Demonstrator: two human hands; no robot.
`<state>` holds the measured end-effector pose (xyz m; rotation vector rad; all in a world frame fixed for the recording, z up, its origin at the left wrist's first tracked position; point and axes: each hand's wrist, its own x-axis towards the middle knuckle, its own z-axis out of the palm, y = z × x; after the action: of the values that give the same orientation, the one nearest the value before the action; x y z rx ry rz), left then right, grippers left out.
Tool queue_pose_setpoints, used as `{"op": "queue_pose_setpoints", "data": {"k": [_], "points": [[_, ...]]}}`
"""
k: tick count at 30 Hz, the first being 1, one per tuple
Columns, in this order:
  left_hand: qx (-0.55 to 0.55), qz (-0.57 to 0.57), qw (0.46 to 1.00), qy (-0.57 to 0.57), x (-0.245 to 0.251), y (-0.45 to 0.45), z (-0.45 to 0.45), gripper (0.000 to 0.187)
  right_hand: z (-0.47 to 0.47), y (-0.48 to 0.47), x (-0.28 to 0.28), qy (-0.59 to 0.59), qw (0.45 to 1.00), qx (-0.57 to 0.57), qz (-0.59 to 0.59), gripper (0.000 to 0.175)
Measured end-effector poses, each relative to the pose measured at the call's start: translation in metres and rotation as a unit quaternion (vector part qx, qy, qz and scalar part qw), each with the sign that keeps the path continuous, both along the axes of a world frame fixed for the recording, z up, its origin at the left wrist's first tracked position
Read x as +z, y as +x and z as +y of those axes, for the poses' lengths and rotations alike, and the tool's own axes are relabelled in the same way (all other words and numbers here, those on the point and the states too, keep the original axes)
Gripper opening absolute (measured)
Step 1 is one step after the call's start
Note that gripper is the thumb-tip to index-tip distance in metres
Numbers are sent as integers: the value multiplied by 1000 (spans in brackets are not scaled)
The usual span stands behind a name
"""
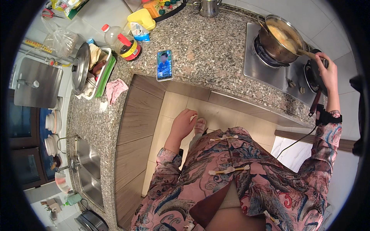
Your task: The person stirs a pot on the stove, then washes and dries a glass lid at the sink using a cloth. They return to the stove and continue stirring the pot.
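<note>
At the upper right, my right hand grips the wooden handle of a utensil whose far end dips into a metal pot. Pale pieces of food lie in brownish liquid inside the pot, which sits on the left burner of a steel gas hob. A dark pan rests on the other burner, partly under my right hand and forearm. My left hand hangs over the floor in front of the counter, fingers loosely curled, with nothing seen in it.
On the granite counter lies a lit phone. Left of it stand a sauce bottle, a yellow container, a pink cloth and a full basket under a pot lid. A double sink is at lower left.
</note>
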<state>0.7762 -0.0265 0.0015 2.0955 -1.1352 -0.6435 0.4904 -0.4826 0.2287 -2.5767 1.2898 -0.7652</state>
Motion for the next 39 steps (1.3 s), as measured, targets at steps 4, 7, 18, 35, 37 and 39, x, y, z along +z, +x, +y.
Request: {"op": "queue_pose_setpoints", "data": {"k": [4, 7, 18, 35, 37, 39], "points": [[-12, -30, 999, -23, -6, 4, 0, 17, -8, -1, 13, 103, 992, -33, -68, 25], [-16, -41, 998, -34, -10, 7, 2, 17, -12, -1, 18, 131, 986, -36, -93, 27], [-7, -53, 998, -40, -4, 13, 8, 17, -13, 18, -18, 138, 981, 11, -139, 27], [-12, -44, 999, -21, -11, 8, 9, 17, -31, -7, -12, 122, 984, -71, -108, 33], [-14, -48, 998, -26, -12, 7, 9, 18, -36, -11, -2, 133, 982, -59, -121, 39], [-14, -48, 998, -28, -13, 7, 10, 18, -39, -12, 7, 153, 976, -63, -144, 42]]}}
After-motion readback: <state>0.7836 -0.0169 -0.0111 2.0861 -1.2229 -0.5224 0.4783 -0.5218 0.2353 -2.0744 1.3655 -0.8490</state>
